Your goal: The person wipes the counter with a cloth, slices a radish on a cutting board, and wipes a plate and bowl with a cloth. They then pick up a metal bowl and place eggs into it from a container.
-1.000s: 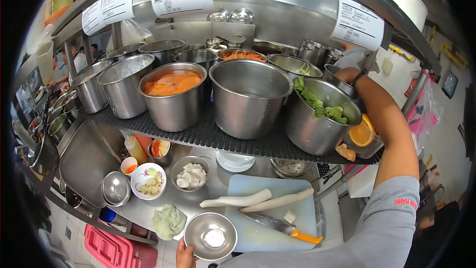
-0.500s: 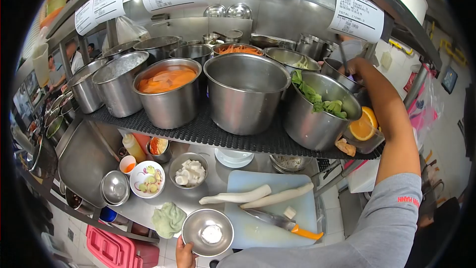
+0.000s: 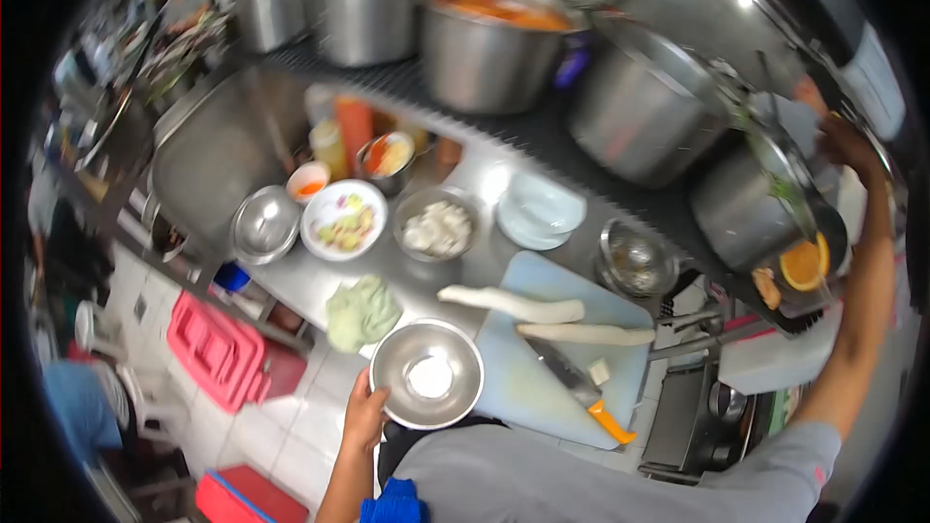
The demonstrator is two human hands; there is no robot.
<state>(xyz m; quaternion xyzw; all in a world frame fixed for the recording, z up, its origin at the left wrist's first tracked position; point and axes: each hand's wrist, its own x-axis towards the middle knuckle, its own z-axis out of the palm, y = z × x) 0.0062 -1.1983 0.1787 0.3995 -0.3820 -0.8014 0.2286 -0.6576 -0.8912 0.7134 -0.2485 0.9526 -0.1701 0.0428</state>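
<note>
My left hand (image 3: 363, 412) grips the rim of a steel mixing bowl (image 3: 387, 383), which has a bright white patch at its bottom. At the right end of the upper shelf, my right hand (image 3: 845, 147) is stretched out beyond a steel pot of leafy greens (image 3: 741, 208). Motion smears its fingers, and I cannot tell what they hold. Near the bowl lies a blue-white cutting board (image 3: 513, 378) with two long peeled white vegetables (image 3: 513, 304), a small cut white piece (image 3: 599, 371) and an orange-handled knife (image 3: 610, 422). A crumpled green cloth (image 3: 361, 313) sits beside the bowl.
Large steel pots line the shelf, one with orange slices (image 3: 499, 10). Below stand a bowl of white chunks (image 3: 438, 230), a plate of cut vegetables (image 3: 344, 221), stacked white plates (image 3: 542, 208) and a squeeze bottle (image 3: 330, 150). Pink bins (image 3: 218, 349) stand on the floor.
The view has swung left and down and is blurred. My left hand still holds the bowl, now further right in view. My right arm stays stretched toward the shelf's right end.
</note>
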